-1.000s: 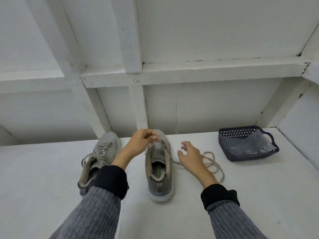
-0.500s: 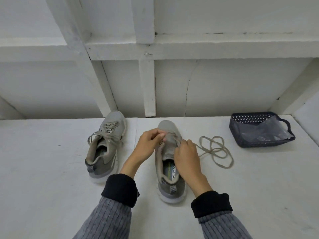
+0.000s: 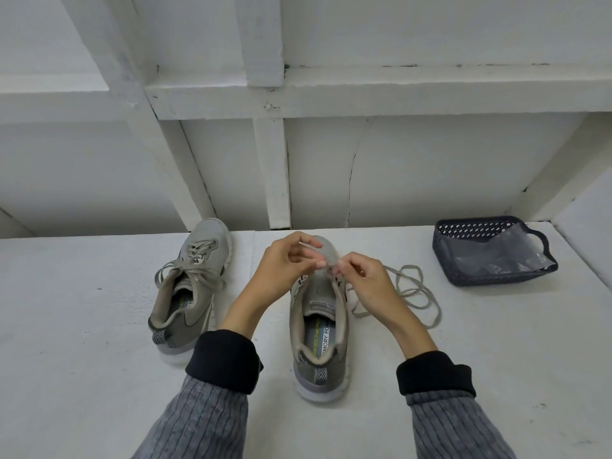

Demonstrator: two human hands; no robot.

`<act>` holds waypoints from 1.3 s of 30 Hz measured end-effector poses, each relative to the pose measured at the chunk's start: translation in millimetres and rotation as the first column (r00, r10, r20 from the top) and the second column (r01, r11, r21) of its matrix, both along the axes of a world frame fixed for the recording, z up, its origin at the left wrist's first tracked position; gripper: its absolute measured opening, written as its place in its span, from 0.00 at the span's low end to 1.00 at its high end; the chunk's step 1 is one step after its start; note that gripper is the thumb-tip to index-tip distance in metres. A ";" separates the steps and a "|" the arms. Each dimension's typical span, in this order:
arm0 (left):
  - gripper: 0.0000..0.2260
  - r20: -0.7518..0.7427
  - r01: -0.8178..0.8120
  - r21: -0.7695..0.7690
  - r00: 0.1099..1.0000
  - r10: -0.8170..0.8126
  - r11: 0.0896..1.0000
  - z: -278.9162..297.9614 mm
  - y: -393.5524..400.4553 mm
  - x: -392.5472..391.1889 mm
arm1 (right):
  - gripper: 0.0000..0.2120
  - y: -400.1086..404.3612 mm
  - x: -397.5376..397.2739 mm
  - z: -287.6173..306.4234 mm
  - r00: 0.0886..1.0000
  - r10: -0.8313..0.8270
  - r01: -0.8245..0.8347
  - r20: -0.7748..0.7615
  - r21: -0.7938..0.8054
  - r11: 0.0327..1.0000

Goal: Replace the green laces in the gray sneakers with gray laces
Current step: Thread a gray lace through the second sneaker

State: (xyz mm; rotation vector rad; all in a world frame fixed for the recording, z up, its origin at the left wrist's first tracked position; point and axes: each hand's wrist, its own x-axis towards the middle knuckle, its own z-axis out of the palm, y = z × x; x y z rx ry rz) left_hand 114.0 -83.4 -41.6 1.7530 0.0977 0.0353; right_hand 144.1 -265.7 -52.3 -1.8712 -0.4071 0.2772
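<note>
Both hands pinched the gray lace (image 3: 410, 293) end over the center-frame sneaker (image 3: 319, 313): right hand (image 3: 361, 279), left hand (image 3: 284, 270). I feared the tip might slip or miss its eyelet.

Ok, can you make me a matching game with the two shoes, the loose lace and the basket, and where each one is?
Things:
1. gray sneaker already laced
2. gray sneaker with its laces out
3. loose gray lace
4. dark plastic mesh basket

Places:
A. far right, holding a clear plastic bag
B. in the middle, under both hands
C. on the left, untouched
D. looped on the white table, right of the middle shoe

Pairs: 1-C, 2-B, 3-D, 4-A
</note>
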 end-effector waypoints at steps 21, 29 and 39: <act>0.04 -0.018 -0.057 0.323 0.998 0.067 0.945 -24.0 -2.2 26.3 | 0.03 -5.6 30.5 -26.1 0.992 -0.060 0.064 -0.109 0.027 0.998; 0.02 -0.199 0.026 0.490 0.976 0.083 0.872 -43.0 4.2 47.9 | 0.04 4.7 44.8 -51.2 0.988 -0.132 0.122 -0.078 -0.116 0.986; 0.07 -0.064 -0.189 0.406 0.970 0.234 0.894 -64.3 -14.1 40.9 | 0.05 4.2 56.0 -44.2 0.940 0.188 -0.023 0.285 -0.496 0.868</act>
